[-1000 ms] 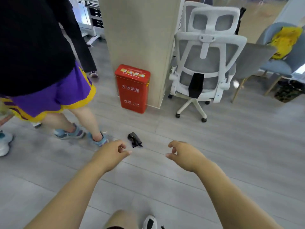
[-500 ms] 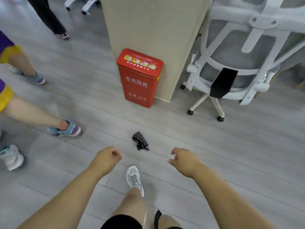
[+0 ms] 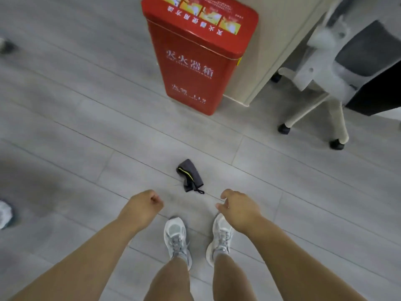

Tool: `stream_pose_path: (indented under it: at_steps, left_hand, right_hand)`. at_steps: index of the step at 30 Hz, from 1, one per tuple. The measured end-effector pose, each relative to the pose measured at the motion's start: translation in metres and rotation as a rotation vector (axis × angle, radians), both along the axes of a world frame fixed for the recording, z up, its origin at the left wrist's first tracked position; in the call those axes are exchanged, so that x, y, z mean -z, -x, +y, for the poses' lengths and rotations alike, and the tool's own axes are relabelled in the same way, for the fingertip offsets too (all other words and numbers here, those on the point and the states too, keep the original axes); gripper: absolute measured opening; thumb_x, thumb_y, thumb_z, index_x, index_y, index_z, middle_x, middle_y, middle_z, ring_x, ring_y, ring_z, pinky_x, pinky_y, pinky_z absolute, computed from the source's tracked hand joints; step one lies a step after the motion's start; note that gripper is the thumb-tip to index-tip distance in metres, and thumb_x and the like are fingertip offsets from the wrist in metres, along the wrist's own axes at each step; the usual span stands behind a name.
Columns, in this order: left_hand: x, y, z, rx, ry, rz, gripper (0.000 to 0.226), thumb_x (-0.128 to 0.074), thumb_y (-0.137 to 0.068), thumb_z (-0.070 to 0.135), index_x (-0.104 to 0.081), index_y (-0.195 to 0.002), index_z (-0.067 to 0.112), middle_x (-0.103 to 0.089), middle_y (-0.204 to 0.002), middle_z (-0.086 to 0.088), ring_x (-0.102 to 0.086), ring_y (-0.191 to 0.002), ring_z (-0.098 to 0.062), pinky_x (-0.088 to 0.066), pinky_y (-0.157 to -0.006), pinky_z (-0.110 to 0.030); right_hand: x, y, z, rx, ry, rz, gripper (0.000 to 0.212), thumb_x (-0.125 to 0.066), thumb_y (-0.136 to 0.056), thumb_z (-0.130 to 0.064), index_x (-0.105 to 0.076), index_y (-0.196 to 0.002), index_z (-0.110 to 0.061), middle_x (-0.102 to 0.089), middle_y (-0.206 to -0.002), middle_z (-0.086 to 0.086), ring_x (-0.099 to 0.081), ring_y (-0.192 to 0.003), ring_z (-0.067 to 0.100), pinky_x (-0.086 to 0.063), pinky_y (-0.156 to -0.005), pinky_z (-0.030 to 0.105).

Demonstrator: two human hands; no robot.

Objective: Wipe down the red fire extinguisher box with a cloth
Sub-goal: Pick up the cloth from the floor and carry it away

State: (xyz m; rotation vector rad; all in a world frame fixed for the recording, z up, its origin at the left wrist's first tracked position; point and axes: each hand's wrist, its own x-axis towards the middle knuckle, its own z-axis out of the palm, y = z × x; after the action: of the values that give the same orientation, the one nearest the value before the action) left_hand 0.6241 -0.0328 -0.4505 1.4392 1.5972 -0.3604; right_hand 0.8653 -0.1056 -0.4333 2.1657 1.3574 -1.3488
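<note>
Two white shoes (image 3: 176, 235) now stand side by side on the grey floor (image 3: 86, 131) under the arms, where half a second ago only one shoe was stepping forward. Just beyond them, the left hand (image 3: 142, 206) is curled into a fist and holds nothing, much as before. The right hand (image 3: 238, 208) hangs with loosely bent fingers pointing down, and it also holds nothing. Both hands are now nearer to the cloth (image 3: 190, 175), a small dark bundle with a yellow-green line along one edge and a short loop. It lies on the floor in the same place as earlier, just ahead of the hands and between them, touched by neither.

Further on, the red fire extinguisher box (image 3: 195, 68) stands upright on the floor, well apart from the cloth. It fills much more of the view than before, and the far edge of its lid is cut by the frame. Its back is close against a beige pillar (image 3: 280, 40). To the right of the pillar, a white office chair (image 3: 321, 68) stands with two black casters on the floor. The other person's legs seen at the left earlier are gone; only a blurred pale shoe (image 3: 4, 213) remains at the left edge.
</note>
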Motion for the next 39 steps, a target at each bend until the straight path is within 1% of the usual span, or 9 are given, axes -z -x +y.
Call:
stream_pose_path:
  at_steps: [5, 11, 18, 21, 28, 31, 34, 37, 39]
  left_hand:
    - [0.135, -0.013, 0.012, 0.002, 0.045, -0.020, 0.013, -0.060, -0.087, 0.035, -0.058, -0.079, 0.025, -0.061, -0.083, 0.007, -0.057, -0.077, -0.009, -0.040, -0.059, -0.021]
    - [0.277, -0.030, 0.040, -0.049, 0.017, -0.055, 0.019, -0.057, -0.090, 0.036, -0.059, -0.094, 0.018, -0.061, -0.092, 0.003, -0.056, -0.083, -0.013, -0.038, -0.060, -0.017]
    - [0.392, -0.068, 0.077, -0.008, -0.112, -0.007, 0.048, -0.051, -0.093, 0.043, -0.049, -0.126, 0.008, -0.051, -0.121, -0.011, -0.051, -0.112, -0.027, -0.043, -0.094, -0.036]
    - [0.420, -0.080, 0.083, 0.073, -0.088, 0.121, 0.047, -0.045, -0.093, 0.050, -0.051, -0.120, 0.013, -0.048, -0.120, -0.012, -0.050, -0.110, -0.031, -0.045, -0.093, -0.040]
    - [0.406, -0.085, 0.084, 0.211, -0.131, 0.100, 0.036, -0.052, -0.093, 0.036, -0.049, -0.124, 0.017, -0.058, -0.116, -0.011, -0.054, -0.107, -0.028, -0.047, -0.086, -0.037]
    - [0.364, -0.089, 0.068, 0.248, -0.148, -0.033, 0.026, -0.051, -0.094, 0.026, -0.049, -0.116, 0.013, -0.058, -0.109, -0.011, -0.056, -0.097, -0.027, -0.046, -0.077, -0.032]
    - [0.309, -0.081, 0.050, 0.373, -0.199, -0.137, 0.020, -0.048, -0.095, 0.022, -0.049, -0.113, 0.014, -0.056, -0.110, -0.004, -0.055, -0.101, -0.025, -0.041, -0.079, -0.031]
    - [0.249, -0.067, 0.038, 0.489, -0.284, -0.185, 0.022, -0.047, -0.093, 0.023, -0.050, -0.115, 0.020, -0.058, -0.111, 0.002, -0.051, -0.103, -0.023, -0.031, -0.078, -0.032]
    - [0.202, -0.061, 0.038, 0.459, -0.355, -0.249, 0.018, -0.046, -0.090, 0.027, -0.055, -0.104, 0.019, -0.059, -0.101, 0.002, -0.053, -0.097, -0.023, -0.029, -0.075, -0.031]
  right_hand:
    - [0.135, -0.010, 0.028, -0.095, 0.037, -0.006, 0.036, -0.045, -0.096, -0.040, -0.048, -0.124, -0.019, -0.060, -0.113, 0.002, -0.058, -0.101, 0.022, -0.050, -0.085, 0.036]
    - [0.273, -0.015, 0.061, -0.273, 0.032, -0.019, 0.036, -0.041, -0.098, -0.038, -0.046, -0.127, -0.019, -0.055, -0.119, 0.002, -0.055, -0.106, 0.023, -0.048, -0.088, 0.037]
    - [0.372, -0.024, 0.102, -0.460, -0.030, -0.033, 0.037, -0.041, -0.098, -0.033, -0.042, -0.132, -0.017, -0.049, -0.126, 0.005, -0.051, -0.111, 0.024, -0.045, -0.086, 0.033]
    - [0.388, -0.030, 0.119, -0.432, -0.061, -0.030, 0.040, -0.044, -0.097, -0.034, -0.042, -0.133, -0.018, -0.048, -0.129, 0.004, -0.049, -0.115, 0.023, -0.044, -0.090, 0.034]
    - [0.378, -0.040, 0.126, -0.390, -0.067, -0.052, 0.045, -0.047, -0.097, -0.038, -0.040, -0.136, -0.019, -0.048, -0.132, 0.005, -0.050, -0.117, 0.024, -0.046, -0.094, 0.038]
    - [0.353, -0.036, 0.115, -0.347, -0.114, -0.002, 0.056, -0.050, -0.096, -0.031, -0.025, -0.146, -0.027, -0.040, -0.139, 0.003, -0.043, -0.124, 0.023, -0.044, -0.096, 0.037]
    - [0.315, -0.029, 0.103, -0.370, -0.174, 0.064, 0.075, -0.055, -0.093, -0.020, -0.009, -0.148, -0.043, -0.027, -0.147, -0.001, -0.033, -0.131, 0.022, -0.043, -0.098, 0.034]
    - [0.264, -0.022, 0.091, -0.391, -0.214, 0.104, 0.081, -0.061, -0.091, -0.020, -0.008, -0.145, -0.052, -0.013, -0.153, -0.003, -0.025, -0.136, 0.021, -0.037, -0.104, 0.033]
    - [0.221, -0.020, 0.083, -0.394, -0.212, 0.115, 0.075, -0.063, -0.090, -0.027, -0.017, -0.144, -0.051, -0.009, -0.153, -0.002, -0.019, -0.136, 0.023, -0.030, -0.108, 0.034]
